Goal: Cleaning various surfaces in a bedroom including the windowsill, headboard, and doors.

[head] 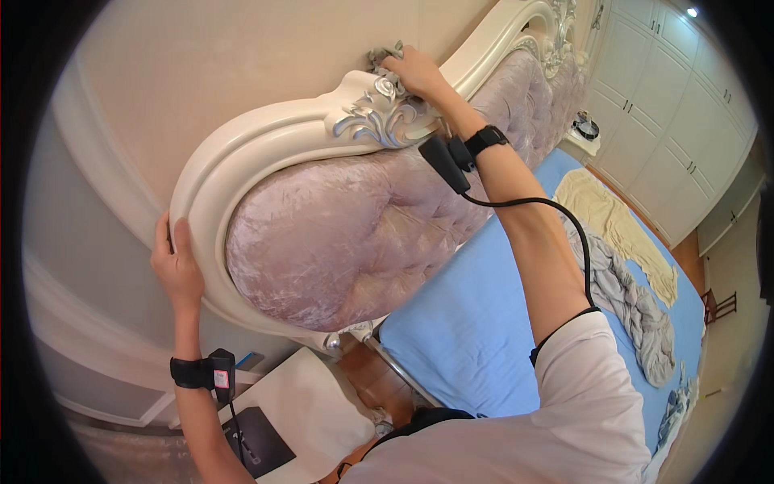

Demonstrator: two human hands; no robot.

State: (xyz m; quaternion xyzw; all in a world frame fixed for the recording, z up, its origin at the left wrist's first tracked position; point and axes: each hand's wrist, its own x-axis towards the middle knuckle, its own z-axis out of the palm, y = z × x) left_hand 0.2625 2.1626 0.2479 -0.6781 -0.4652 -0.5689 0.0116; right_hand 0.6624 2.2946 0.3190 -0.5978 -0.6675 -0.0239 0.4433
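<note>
My right hand (pixel 417 71) grips a crumpled grey cloth (pixel 385 57) on the top edge of a cream headboard (pixel 266 136). The cloth lies against silver-painted scroll carving (pixel 381 121). Low on the left, my left hand (pixel 177 266) grasps the curved outer side of the headboard frame, thumb in front and fingers partly hidden behind it. Pink tufted velvet padding (pixel 314 242) fills the inside of the frame. Each wrist wears a strapped black device with a cable.
A blue-sheeted bed (pixel 459 327) extends from the headboard, with a rumpled grey blanket (pixel 635 314) and a cream cloth (pixel 617 218) on it. Below my left arm stands a white nightstand (pixel 326 393) bearing a black box (pixel 260 441). White wardrobes (pixel 665 121) line the far side.
</note>
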